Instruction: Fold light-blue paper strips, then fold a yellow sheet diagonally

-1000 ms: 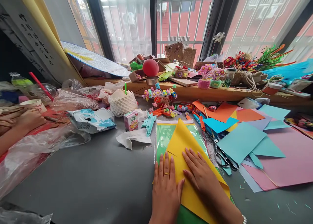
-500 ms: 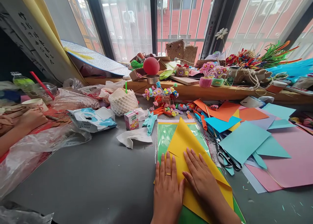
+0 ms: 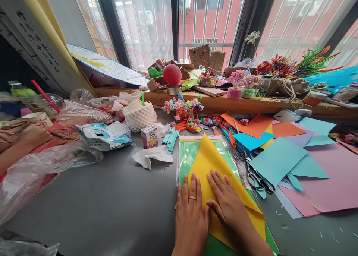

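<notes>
A folded sheet of yellow paper (image 3: 205,157) lies with its pointed corner away from me, on top of a green sheet pack in clear plastic (image 3: 188,151). My left hand (image 3: 191,207) rests flat on the yellow paper's left side, fingers stretched out, a gold ring on one finger. On the right part of the same paper lies my right hand (image 3: 228,202), its fingers extended and the thumb spread towards the left hand. Both palms face down and press on the paper. Part of the fold is hidden beneath them.
Right of the pack lie scissors (image 3: 258,181), light blue paper (image 3: 279,159) and a pink sheet (image 3: 321,181). To the left are a wet-wipe pack (image 3: 103,135), a small pink box (image 3: 149,136) and a crumpled tissue (image 3: 152,156). Another person's hands (image 3: 30,136) are at far left.
Both hands stay flat on the yellow paper and have barely moved. The whole view has shifted slightly. A short slit-like crease near the left fingertips shows less now.
</notes>
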Demonstrator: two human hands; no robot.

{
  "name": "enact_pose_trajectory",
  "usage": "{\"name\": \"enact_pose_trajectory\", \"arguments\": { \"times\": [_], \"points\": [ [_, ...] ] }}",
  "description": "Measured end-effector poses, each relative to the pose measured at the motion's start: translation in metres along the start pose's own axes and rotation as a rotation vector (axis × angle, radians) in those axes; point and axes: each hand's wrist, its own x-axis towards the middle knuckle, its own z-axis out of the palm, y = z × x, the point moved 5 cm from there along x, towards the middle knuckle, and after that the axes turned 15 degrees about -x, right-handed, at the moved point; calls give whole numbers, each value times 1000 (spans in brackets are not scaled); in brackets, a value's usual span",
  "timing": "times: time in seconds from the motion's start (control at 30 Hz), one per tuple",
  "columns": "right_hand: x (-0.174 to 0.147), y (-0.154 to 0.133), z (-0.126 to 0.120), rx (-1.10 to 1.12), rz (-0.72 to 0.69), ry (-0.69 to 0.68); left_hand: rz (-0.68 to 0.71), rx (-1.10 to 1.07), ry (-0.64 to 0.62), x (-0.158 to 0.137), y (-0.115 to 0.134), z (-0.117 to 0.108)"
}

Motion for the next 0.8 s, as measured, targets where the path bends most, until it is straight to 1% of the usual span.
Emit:
{"name": "enact_pose_trajectory", "arguments": {
  "times": [0.2,0.33,0.53,0.6,0.7,0.8],
  "points": [
    [1,2,-3,18,10,19,42,-2,-8,2,3,4],
    [0,2,-2,-1,-5,16,61,-6,19,0,0,7],
    [1,2,-3,12,1,44,94,-8,-16,-1,-1,11],
    [0,2,-3,8,0,27,114,-30,-13,0,3,11],
    [0,2,-4,9,-2,-10,123,-72,31,3,8,9],
    [6,5,-12,28,-17,-54,125,-87,59,5,10,9]
  ]
}}
